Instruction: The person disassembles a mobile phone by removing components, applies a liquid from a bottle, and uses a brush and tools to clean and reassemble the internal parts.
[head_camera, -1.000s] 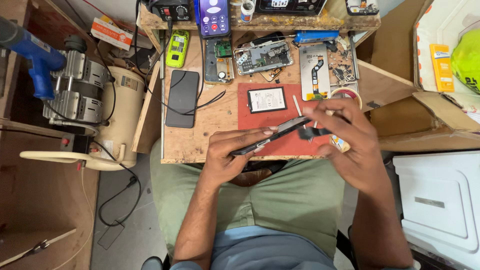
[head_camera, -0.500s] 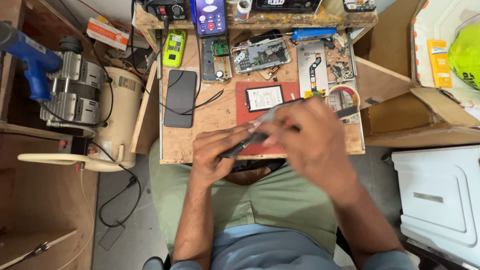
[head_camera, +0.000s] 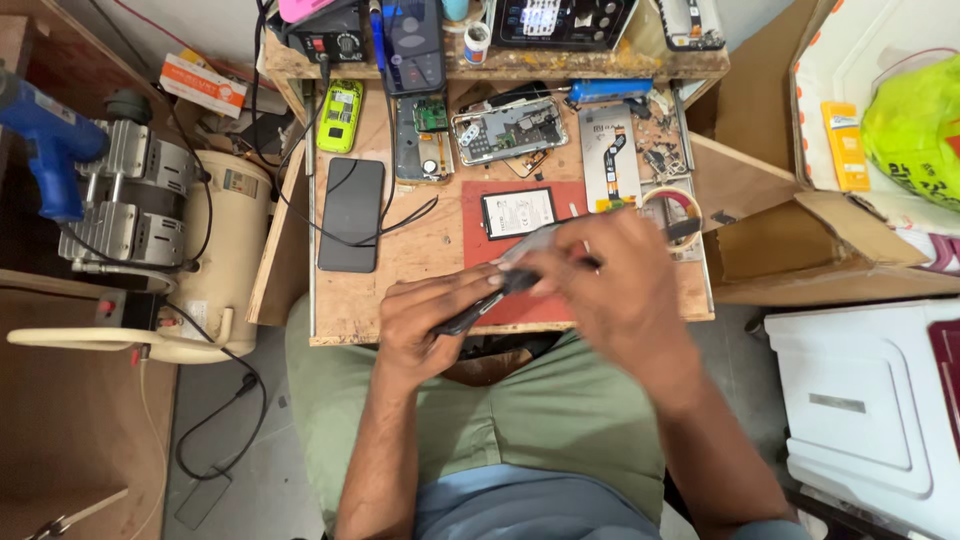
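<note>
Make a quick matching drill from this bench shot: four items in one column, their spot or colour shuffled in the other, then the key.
Items
1. Black phone
2. Small handset
3. Roll of tape
4. Dark slim phone part

Descriptions
A. Lime green, near the bench's back left
B. Held between left hand and right hand
C. Lying flat, screen dark, on bare wood left of the red mat
D. Right side of the bench, beyond the right hand

Pairs: 1-C, 2-A, 3-D, 4-B
</note>
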